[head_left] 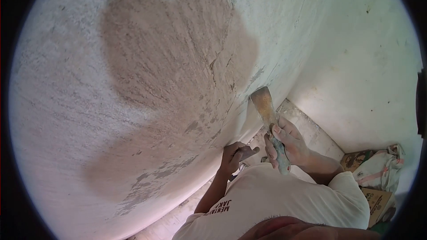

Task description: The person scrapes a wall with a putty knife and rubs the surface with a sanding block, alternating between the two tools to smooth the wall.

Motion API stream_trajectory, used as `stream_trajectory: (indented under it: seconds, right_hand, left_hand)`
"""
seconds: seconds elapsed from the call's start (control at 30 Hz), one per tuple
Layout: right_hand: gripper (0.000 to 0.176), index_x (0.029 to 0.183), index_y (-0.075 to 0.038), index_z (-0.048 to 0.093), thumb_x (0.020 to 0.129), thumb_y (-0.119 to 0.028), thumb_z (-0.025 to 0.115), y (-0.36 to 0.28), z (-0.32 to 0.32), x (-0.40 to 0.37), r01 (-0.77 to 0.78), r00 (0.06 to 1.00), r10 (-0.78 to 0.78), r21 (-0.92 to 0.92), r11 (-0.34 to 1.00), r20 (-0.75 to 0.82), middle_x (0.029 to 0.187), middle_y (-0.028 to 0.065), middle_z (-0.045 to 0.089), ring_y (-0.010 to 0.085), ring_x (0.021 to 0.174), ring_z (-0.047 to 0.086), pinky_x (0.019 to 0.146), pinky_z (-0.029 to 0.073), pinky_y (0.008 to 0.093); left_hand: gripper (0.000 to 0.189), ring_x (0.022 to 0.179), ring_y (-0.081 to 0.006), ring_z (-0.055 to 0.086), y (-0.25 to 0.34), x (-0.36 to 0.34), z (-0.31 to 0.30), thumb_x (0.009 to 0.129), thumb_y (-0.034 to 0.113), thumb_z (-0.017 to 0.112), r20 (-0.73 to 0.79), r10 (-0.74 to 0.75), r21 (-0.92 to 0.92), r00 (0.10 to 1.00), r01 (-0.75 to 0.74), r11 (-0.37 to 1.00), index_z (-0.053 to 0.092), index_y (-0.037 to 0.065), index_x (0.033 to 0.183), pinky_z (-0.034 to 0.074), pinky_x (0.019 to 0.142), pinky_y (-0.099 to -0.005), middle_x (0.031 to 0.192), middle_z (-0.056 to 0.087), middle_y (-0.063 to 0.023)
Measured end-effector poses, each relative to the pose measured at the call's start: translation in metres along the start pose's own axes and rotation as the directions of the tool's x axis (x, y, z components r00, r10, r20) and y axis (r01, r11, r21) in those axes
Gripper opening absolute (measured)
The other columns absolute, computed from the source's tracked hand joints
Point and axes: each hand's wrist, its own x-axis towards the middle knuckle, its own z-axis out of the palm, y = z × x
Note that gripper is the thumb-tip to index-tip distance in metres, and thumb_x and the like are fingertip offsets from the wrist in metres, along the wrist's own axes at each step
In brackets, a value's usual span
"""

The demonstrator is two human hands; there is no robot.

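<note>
My right hand (291, 140) is closed around the worn, paint-smeared handle of a putty knife (263, 102). Its rust-stained blade points up and away from me, the wide edge close to the wall (178, 62). Lower and to the left, my left hand (230, 158) is closed at the wall's surface, fingers wrapped round a small flat brownish piece (249, 152) that sticks out to the right; I cannot tell what it is. Cracks, streaks and grey bare patches mark the whitish wall, and a dark shadow falls across it.
A second pale wall (369, 71) meets the first at a corner on the right. Along its foot lie a crumpled whitish bag (382, 169) and a cardboard box (377, 202). The dusty floor (307, 122) shows beyond my right hand.
</note>
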Motion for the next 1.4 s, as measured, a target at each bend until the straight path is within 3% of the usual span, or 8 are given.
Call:
stream_trajectory:
  seconds: [0.23, 0.73, 0.93, 1.13, 1.4]
  right_hand:
    - [0.029, 0.106, -0.008, 0.04, 0.103, -0.037, 0.041, -0.003, 0.006, 0.004, 0.014, 1.0, -0.017, -0.111, 0.994, -0.02, 0.06, 0.0085, 0.055, 0.0192, 0.04, 0.056, 0.038, 0.045, 0.0279]
    - [0.024, 0.107, -0.008, 0.041, 0.104, -0.032, 0.039, 0.004, 0.003, -0.006, -0.03, 0.999, 0.03, -0.018, 0.999, 0.016, 0.058, 0.009, 0.053, 0.0191, 0.038, 0.053, 0.036, 0.044, 0.0281]
    - [0.024, 0.105, -0.008, 0.041, 0.104, -0.032, 0.039, -0.004, 0.004, -0.004, -0.009, 0.999, 0.011, 0.036, 0.999, -0.051, 0.057, 0.0086, 0.053, 0.0195, 0.037, 0.053, 0.036, 0.044, 0.0279]
    - [0.024, 0.106, -0.009, 0.041, 0.103, -0.033, 0.04, -0.008, 0.005, -0.001, -0.08, 0.997, 0.08, 0.012, 0.997, -0.001, 0.057, 0.0089, 0.053, 0.0198, 0.037, 0.053, 0.036, 0.045, 0.0283]
    - [0.023, 0.108, -0.009, 0.041, 0.103, -0.031, 0.041, -0.004, -0.002, -0.001, -0.039, 0.999, 0.039, 0.023, 0.999, 0.012, 0.057, 0.0089, 0.053, 0.02, 0.037, 0.052, 0.035, 0.044, 0.0286]
  left_hand:
    - [0.024, 0.075, -0.019, 0.059, 0.001, -0.001, -0.005, 0.076, -0.001, 0.044, 0.063, 0.013, 0.037, 0.998, -0.015, 0.999, 0.059, -0.004, 0.095, 0.047, 0.072, -0.0298, 0.081, 0.063, -0.0123]
    - [0.024, 0.076, -0.0183, 0.061, 0.009, 0.002, -0.007, 0.078, -0.002, 0.045, 0.074, 0.035, 0.058, 0.997, -0.039, 0.998, 0.06, -0.003, 0.096, 0.047, 0.073, -0.0302, 0.082, 0.064, -0.0122]
    - [0.024, 0.076, -0.0202, 0.062, 0.02, 0.003, -0.005, 0.078, -0.001, 0.045, 0.07, 0.012, 0.113, 0.997, -0.02, 0.993, 0.061, -0.003, 0.096, 0.048, 0.074, -0.0303, 0.082, 0.065, -0.0132]
    - [0.026, 0.077, -0.0221, 0.063, 0.013, 0.002, -0.009, 0.077, -0.001, 0.044, 0.099, 0.014, 0.099, 0.995, -0.024, 0.995, 0.061, -0.003, 0.096, 0.048, 0.075, -0.0315, 0.084, 0.066, -0.0148]
    - [0.024, 0.077, -0.0209, 0.062, 0.011, 0.001, -0.007, 0.076, 0.0, 0.046, 0.063, 0.018, 0.096, 0.998, -0.024, 0.995, 0.06, -0.004, 0.095, 0.048, 0.073, -0.0318, 0.083, 0.064, -0.0139]
